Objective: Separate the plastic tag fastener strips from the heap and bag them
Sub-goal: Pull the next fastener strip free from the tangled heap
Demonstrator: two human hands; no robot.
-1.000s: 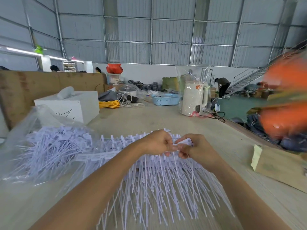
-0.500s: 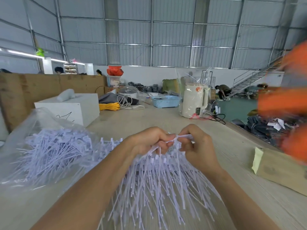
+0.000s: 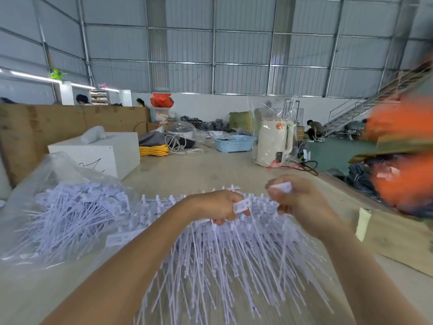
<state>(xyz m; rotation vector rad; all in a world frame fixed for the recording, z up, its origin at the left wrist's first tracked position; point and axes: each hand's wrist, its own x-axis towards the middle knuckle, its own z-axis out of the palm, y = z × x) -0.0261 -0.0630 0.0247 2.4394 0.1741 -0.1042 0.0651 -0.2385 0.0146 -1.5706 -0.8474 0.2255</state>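
Clear plastic covers the left of the table [image 3: 210, 170]: a bag [image 3: 58, 184] lying slack on its side, already holding a loose pile of pale lilac strips [image 3: 75, 212] with their flat tag ends bunched toward the middle. Just beside it, spreading across the centre, lies the heap [image 3: 222, 259], a fan of the same thin strips with their tails pointing toward the camera and a row of tag heads along the far edge.

The left hand [image 3: 218, 207] sits on the far edge of the heap, fingers curled around a bunch of strips, with a white tag end [image 3: 242, 205] sticking out past its knuckles. The right hand [image 3: 302, 202] is raised a little higher and slightly apart from it, pinching another small white tag [image 3: 282, 186] between thumb and fingertips; motion blur hides exactly how the fingers lie.

This looks like the separating step: 1 strip or a small bunch being pulled free of the rest, with 2 hands working against each other. The next move probably calls for drawing the right hand away until the tails slip clear without dragging neighbours along, then carrying the freed piece left to the bag's mouth, which I cannot make out from here.

Further right, a cardboard box [image 3: 393, 238] rests near the table edge.
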